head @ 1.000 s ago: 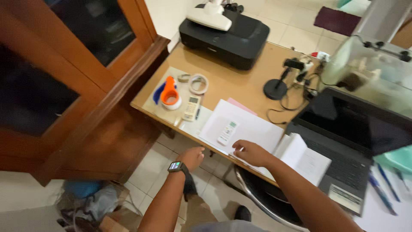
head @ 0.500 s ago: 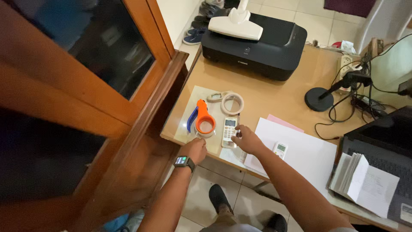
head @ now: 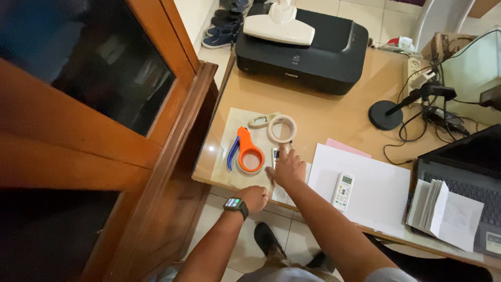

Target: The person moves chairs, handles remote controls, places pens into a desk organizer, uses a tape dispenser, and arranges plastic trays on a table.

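Since the frame half a second earlier, the right hand (head: 286,168) has slid forward over the small remote control (head: 275,155) it was only touching at the side, and the left hand (head: 254,197) has dropped back from the orange tape dispenser (head: 247,151) to the near edge of the desk (head: 334,117). The right hand now lies flat on that remote, fingers loosely spread and the forefinger stretched toward the far end, covering it rather than pinching it, so only the remote's top edge shows; this reads as a press or a feel for position, not a lift. The left hand is curled in a loose fist against the desk edge just below the remote, holding nothing that can be seen, seemingly braced there to steady the lean forward; a smartwatch (head: 235,206) sits on its wrist. Just left of the remote lies the orange tape dispenser with its blue handle, and just beyond the remote rests a pale roll of tape (head: 282,128), all on a light mat (head: 228,156). To the right of the remote a white sheet of paper (head: 376,193) carries a second white remote (head: 342,191). Farther right stands an open laptop (head: 469,172) with a folded booklet (head: 443,209) on it. Well beyond the remote, a black printer (head: 297,55) sits at the back.
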